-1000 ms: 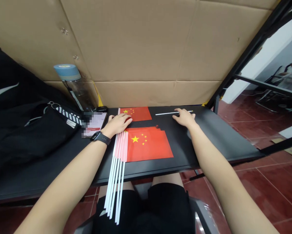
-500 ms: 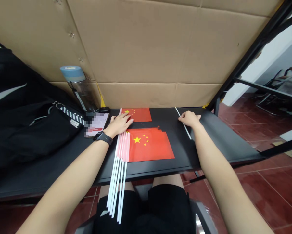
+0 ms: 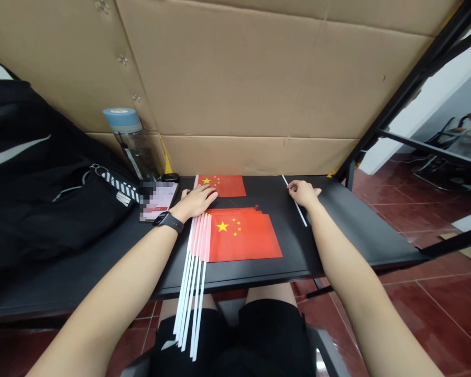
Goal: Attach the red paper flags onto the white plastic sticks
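My left hand (image 3: 198, 200) lies flat with fingers stretched over the lower left part of a red flag sheet (image 3: 231, 186) with yellow stars, near the back of the table. Just in front of it lies a stack of red flags (image 3: 249, 238). White sticks (image 3: 187, 298) run through their left edges and jut past the table's front edge. On the right, my right hand (image 3: 303, 193) pinches a thin white stick (image 3: 300, 213) that lies slanted on the table. The palm hides none of the stick's two ends.
The black table (image 3: 361, 225) backs onto a cardboard wall (image 3: 235, 78). At the left are a black bag (image 3: 42, 199), a blue-lidded bottle (image 3: 131, 141) and a phone (image 3: 160, 201). A black metal frame (image 3: 400, 89) rises at the right; a person sits beyond it.
The view has shifted slightly. The far end of the white stick has moved a little toward my right hand's fingers; my left hand stays on the flag sheet.
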{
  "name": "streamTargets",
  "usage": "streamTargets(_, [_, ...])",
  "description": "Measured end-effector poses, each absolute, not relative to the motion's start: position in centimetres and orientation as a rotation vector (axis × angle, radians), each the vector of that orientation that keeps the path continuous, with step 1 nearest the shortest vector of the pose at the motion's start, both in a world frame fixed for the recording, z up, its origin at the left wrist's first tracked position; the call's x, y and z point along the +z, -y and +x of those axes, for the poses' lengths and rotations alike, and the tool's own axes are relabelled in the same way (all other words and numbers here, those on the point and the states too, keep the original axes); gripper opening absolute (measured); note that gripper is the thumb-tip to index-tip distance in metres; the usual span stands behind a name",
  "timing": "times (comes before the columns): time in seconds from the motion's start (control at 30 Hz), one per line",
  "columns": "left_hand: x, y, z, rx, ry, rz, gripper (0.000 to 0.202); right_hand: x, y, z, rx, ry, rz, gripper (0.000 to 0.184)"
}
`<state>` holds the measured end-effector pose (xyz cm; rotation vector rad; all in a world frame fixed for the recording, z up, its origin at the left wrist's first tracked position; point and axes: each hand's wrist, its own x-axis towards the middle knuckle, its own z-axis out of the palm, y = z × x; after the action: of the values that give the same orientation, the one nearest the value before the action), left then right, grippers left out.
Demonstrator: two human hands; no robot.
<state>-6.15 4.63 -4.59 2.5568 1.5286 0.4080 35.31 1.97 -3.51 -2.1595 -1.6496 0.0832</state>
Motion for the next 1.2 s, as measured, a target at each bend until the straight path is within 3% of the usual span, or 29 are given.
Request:
streamTargets(0.4, [-3.8,-3.6,-5.3,0.56,-1.427,2.651,0.056,-3.8,-2.3,34.2,0.107,1.679,-2.091,0.022])
streamTargets(0.67, [0.9,-2.6,-7.7,0.546,-1.494,2.68,0.045,-4.3,-2.8,34.5,0.052,1.718,-2.067,0.019])
streamTargets(0.87, [0.9,-2.9,-8.9,0.187,-1.054,2.739,0.029,-4.0,-2.4,33.2,-0.112,1.917,-1.886,0.035])
streamTargets(1.03, [-0.1,-3.2,-8.6,0.107,-0.972,2.669,0.027,-3.3,-0.9,30.1,0.108,2.262,-1.515,0.032])
streamTargets(1.2, [-0.5,-3.8,-8.9,0.127,-0.943,2.617,0.032,-2.8,0.6,27.8,0.326,2.462,-1.389,0.058])
